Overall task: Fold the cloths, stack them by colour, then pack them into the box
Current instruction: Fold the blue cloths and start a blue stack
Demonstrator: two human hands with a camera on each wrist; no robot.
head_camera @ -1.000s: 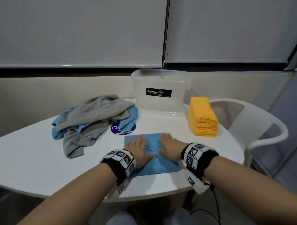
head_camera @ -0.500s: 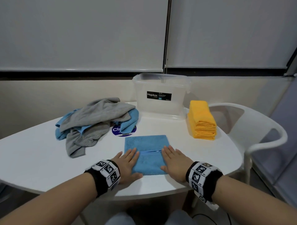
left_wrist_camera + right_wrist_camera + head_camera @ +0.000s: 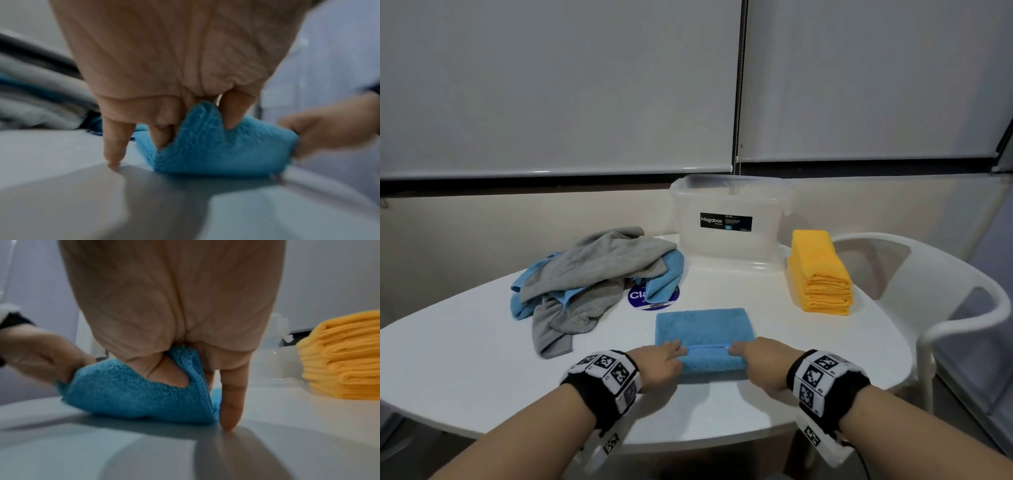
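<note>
Our left hand [image 3: 659, 364] and right hand [image 3: 762, 359] each pinch a near corner of the blue cloth [image 3: 703, 330], lifting its near edge off the white table [image 3: 465, 359]. Beyond our hands stands the clear box [image 3: 729, 246]. Just right of it sits the folded yellow stack [image 3: 820, 274]; beyond our left hand lies the grey-and-blue heap [image 3: 592, 274].

Both hands drawn back from flat on top of blue cloth [image 3: 703, 329] to its near edge. Left hand [image 3: 659, 363] now pinching near-left corner, right hand [image 3: 762, 359] pinching near-right corner. Near edge lifted off surface [image 3: 465, 359] and raised into a fold between the two hands; previously lying flat.
</note>
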